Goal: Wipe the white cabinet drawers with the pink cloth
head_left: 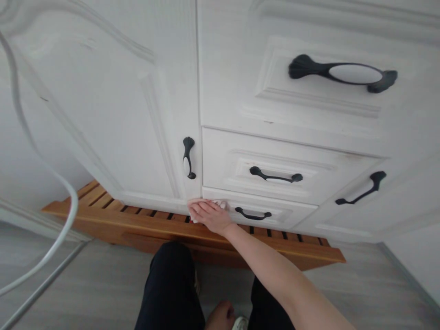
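My right hand (209, 215) presses a white cloth (220, 204), showing a bit of red at its edge, against the bottom of the white cabinet (113, 119). Its fingers lie over the cloth, where the left door meets the lowest drawer (288, 214). Just right of the hand is that drawer's black handle (253, 214). Low between my knees, my left hand (222, 316) is in shadow with its fingers curled in, and nothing shows in it. Under my right hand runs a slatted wooden bench (137, 225) along the cabinet front.
More black handles with white inlays stick out: a door handle (188, 158), a middle drawer handle (276, 176), and a large upper handle (343, 73). Another handle (360, 189) is on the right door. A white cable (22, 117) hangs at the left. My knees (172, 284) are near the bench.
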Motion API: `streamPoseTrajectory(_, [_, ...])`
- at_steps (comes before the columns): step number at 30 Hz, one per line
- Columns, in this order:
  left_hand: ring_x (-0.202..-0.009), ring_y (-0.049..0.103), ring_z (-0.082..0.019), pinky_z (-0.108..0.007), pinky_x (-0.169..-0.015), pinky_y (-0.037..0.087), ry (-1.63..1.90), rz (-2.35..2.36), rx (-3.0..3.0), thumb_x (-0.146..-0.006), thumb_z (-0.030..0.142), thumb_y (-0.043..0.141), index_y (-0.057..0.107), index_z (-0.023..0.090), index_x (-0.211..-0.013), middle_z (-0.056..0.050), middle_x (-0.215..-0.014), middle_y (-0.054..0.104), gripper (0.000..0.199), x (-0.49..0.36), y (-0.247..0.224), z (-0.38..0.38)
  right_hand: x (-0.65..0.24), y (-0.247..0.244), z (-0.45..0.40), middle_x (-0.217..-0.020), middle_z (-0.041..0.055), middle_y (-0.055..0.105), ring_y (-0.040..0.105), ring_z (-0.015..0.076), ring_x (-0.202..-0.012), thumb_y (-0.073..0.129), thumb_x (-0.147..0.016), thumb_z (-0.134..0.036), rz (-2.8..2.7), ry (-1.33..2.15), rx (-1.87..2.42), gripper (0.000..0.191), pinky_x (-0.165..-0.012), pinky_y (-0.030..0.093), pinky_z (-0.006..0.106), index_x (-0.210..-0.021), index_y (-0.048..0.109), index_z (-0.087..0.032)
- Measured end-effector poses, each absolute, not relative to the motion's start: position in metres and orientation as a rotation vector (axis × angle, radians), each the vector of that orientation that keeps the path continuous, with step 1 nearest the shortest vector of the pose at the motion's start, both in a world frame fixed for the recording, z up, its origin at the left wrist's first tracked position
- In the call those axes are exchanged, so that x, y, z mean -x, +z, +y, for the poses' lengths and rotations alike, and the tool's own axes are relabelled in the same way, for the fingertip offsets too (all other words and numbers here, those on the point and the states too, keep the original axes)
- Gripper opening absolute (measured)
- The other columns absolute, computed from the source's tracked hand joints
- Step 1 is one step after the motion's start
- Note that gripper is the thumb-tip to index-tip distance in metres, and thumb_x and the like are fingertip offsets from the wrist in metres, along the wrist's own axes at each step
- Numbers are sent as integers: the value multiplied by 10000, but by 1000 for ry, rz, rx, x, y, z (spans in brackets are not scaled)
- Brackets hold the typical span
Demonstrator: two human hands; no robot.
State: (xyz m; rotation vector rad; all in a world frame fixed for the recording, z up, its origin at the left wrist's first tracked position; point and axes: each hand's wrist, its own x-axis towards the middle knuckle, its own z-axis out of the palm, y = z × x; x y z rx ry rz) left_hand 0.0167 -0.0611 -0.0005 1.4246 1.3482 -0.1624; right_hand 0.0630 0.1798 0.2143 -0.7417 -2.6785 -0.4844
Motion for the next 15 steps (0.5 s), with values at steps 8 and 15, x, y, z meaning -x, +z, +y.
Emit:
streamPoseTrajectory(8, [-1094,628,-169,-237,-915,422,-161,1368,-1478,-844,147,511,658,215,-1057,-58,-1161,689,268,-21,-3,-60,-95,185,181,-1437,0,553,479,131,-1323,363,-1016,-170,-2828,-594,554,414,-1164,335,291,-1413,446,-253])
streamPoseTrajectory(15, [-1102,622,-160,-228,-931,419,-160,1352,-1485,-837,137,510,653,222,-1051,-55,-1154,686,271,-20,-6,-60,-181,188,167,-1316,4,654,539,72,-1265,450,-983,-112,-2877,-585,469,381,-1059,421,231,-1326,543,-250])
